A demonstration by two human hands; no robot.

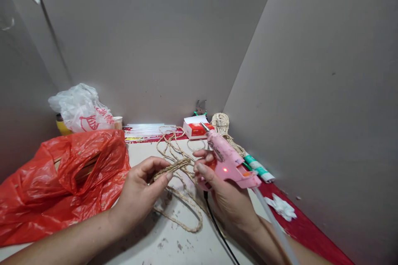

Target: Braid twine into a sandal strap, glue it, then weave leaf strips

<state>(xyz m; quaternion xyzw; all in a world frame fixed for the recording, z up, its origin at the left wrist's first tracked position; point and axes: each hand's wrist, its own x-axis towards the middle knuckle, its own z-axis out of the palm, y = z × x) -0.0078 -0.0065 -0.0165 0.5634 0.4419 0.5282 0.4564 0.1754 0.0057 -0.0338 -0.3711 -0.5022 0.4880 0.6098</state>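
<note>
Between the thumb and fingers of my left hand (143, 188) is a flat piece of braided straw cord (177, 165), its rows lying side by side. More of the same cord trails in loops (194, 219) over the white table below. My right hand (224, 190) is wrapped around a pink hot glue gun (228, 153). Its metal nozzle points up and to the left, away from me, and a small red light glows on its side. A clear glue stick (273, 219) sticks out of its back, and a black cable (214, 219) hangs from the handle.
At left lies a red plastic bag (102, 165) with brown strips inside, a white bag (83, 107) behind it. Along the back are clear glue sticks (146, 129), a red and white box (194, 129) and a cord roll (220, 123). A crumpled tissue (282, 208) lies right, near grey walls.
</note>
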